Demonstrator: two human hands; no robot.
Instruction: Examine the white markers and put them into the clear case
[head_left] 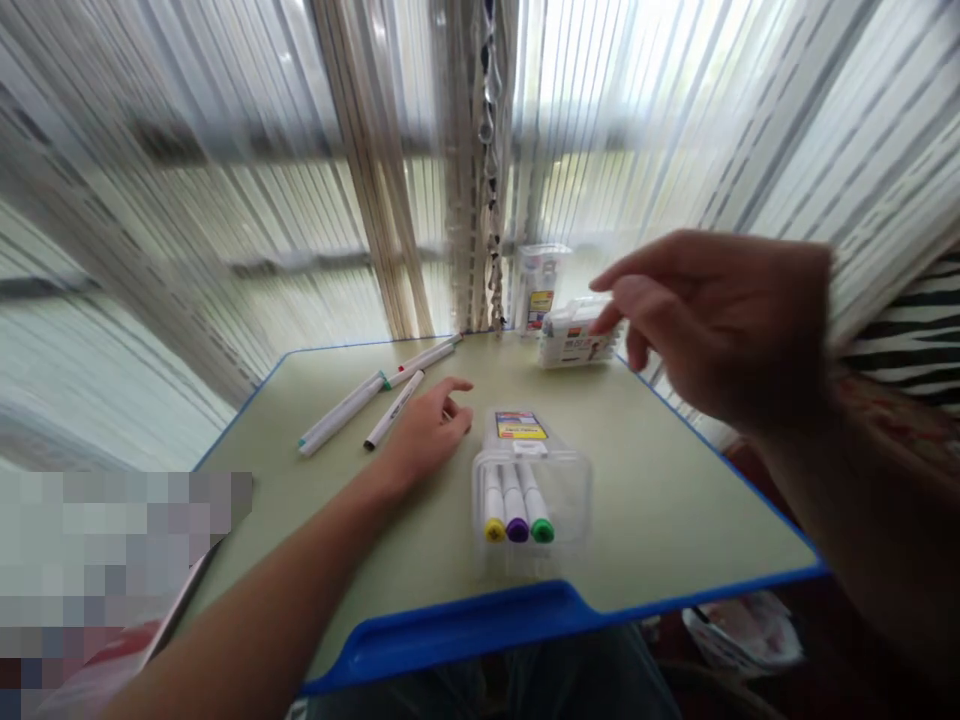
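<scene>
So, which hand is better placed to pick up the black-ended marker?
Probably the left hand: it appears empty and sits close beside the black-ended marker, while the right hand is raised farther off to the right.

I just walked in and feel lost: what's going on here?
There are markers set out on a table. The left hand is low, between several loose markers and an open case holding three more, with yellow, purple and green ends. The right hand is raised, with nothing visible in it. Two other cases stand at the back.
</scene>
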